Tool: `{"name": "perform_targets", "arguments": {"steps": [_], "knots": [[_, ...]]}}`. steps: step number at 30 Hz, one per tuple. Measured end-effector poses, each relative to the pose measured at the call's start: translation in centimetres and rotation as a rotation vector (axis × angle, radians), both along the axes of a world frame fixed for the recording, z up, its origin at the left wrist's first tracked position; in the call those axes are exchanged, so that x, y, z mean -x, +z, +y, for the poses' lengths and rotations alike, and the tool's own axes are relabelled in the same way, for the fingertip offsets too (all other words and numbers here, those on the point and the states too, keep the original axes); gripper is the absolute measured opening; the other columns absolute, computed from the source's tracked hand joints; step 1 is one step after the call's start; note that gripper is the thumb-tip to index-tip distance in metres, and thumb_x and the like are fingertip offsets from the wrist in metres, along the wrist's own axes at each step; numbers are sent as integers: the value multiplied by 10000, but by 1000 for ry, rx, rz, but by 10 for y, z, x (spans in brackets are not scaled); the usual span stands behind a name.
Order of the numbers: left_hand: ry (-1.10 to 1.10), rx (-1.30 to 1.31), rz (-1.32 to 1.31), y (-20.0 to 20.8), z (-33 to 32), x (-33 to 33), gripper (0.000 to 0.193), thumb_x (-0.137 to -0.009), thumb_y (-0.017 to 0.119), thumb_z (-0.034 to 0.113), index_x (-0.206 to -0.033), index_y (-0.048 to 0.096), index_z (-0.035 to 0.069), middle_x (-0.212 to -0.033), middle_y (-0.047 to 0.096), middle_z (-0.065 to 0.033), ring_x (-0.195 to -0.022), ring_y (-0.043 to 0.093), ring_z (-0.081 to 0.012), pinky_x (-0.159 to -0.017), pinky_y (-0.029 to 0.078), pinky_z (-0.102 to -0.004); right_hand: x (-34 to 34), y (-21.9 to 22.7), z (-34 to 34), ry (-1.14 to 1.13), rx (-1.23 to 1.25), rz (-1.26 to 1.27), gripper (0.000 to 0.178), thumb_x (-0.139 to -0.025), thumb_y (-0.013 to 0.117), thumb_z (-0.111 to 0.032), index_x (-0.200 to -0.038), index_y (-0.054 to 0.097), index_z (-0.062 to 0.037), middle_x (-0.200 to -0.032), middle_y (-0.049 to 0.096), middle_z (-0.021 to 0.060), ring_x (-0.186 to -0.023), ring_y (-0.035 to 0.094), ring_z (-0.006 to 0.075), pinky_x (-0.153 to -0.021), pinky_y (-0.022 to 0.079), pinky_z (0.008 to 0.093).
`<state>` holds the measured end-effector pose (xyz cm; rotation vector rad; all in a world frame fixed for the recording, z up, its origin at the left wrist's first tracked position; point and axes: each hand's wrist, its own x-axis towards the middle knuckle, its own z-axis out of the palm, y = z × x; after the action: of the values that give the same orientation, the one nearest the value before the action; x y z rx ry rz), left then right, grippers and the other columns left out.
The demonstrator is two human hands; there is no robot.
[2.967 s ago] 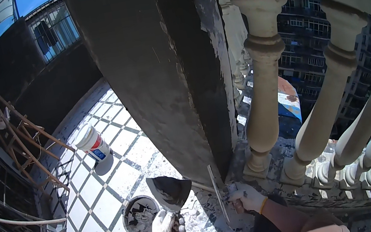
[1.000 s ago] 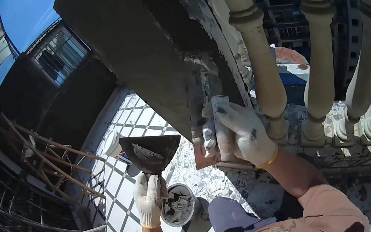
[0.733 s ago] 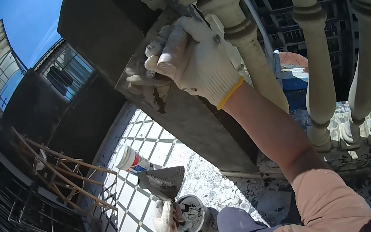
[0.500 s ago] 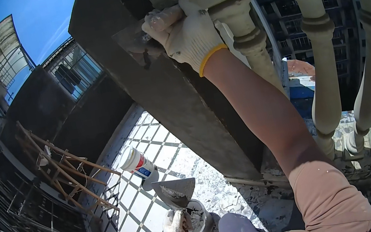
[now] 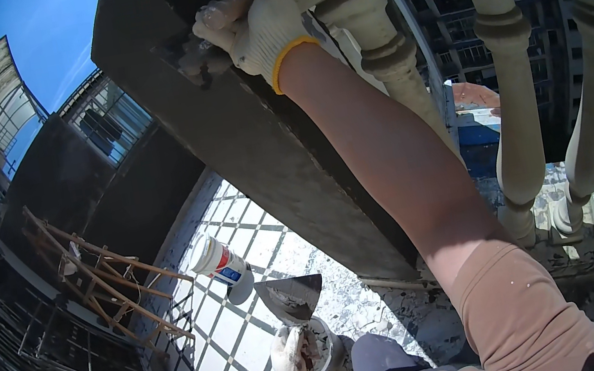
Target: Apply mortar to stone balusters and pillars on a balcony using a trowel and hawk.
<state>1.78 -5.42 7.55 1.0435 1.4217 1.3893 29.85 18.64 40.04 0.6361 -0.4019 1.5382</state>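
My right hand (image 5: pixel 261 34), in a white knit glove with a yellow cuff, is raised high and closed around a plastering trowel (image 5: pixel 194 62). The trowel's blade lies against the dark grey plastered face of a pillar (image 5: pixel 242 143), close to its edge; the fingers hide its handle. Low in front of me, my left hand (image 5: pixel 289 362), gloved the same way, grips a wide-bladed scraper (image 5: pixel 291 296). Grey mortar streaks its blade. Under and beside that hand is a bucket (image 5: pixel 328 343) with greyish material inside, partly covered by the glove.
Pale balusters (image 5: pixel 510 108) stand in a row on the right, with a building beyond. A white pail (image 5: pixel 216 258) sits on the splattered tiled floor (image 5: pixel 217 342). Wooden trestles (image 5: pixel 112 285) and dark metal bars (image 5: pixel 50 364) are at the left.
My right hand has moved up and left with the trowel, along the pillar's edge. The scraper in my left hand has shifted slightly right and turned a little. The view has shifted slightly.
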Motion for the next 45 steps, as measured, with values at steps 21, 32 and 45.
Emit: {"name": "perform_targets", "arguments": {"steps": [21, 32, 45], "knots": [[-104, 54, -130, -14, -3, -3, 200, -970, 621, 174, -1070, 610, 0, -773, 605, -74, -562, 510, -119, -485, 384, -228, -22, -148, 17, -109, 167, -94, 430, -1050, 396, -163, -628, 406, -84, -563, 390, 96, -546, 398, 231, -561, 400, 363], [-42, 57, -231, -47, -19, 5, 235, -952, 627, 183, -1086, 615, -10, -781, 622, -86, -549, 522, -119, -475, 400, -223, -17, -105, -42, -49, -70, 0, 417, -1031, 406, -97, -619, 461, -57, -551, 433, 123, -574, 447, 239, -602, 429, 345], [-66, 96, -310, -31, -36, -12, 180, -988, 582, 136, -1115, 593, 8, -781, 619, -79, -557, 516, -113, -476, 404, -228, -13, -15, -9, -75, -143, -34, 360, -968, 411, 8, -613, 410, -53, -581, 403, 90, -636, 418, 203, -689, 469, 333]]}}
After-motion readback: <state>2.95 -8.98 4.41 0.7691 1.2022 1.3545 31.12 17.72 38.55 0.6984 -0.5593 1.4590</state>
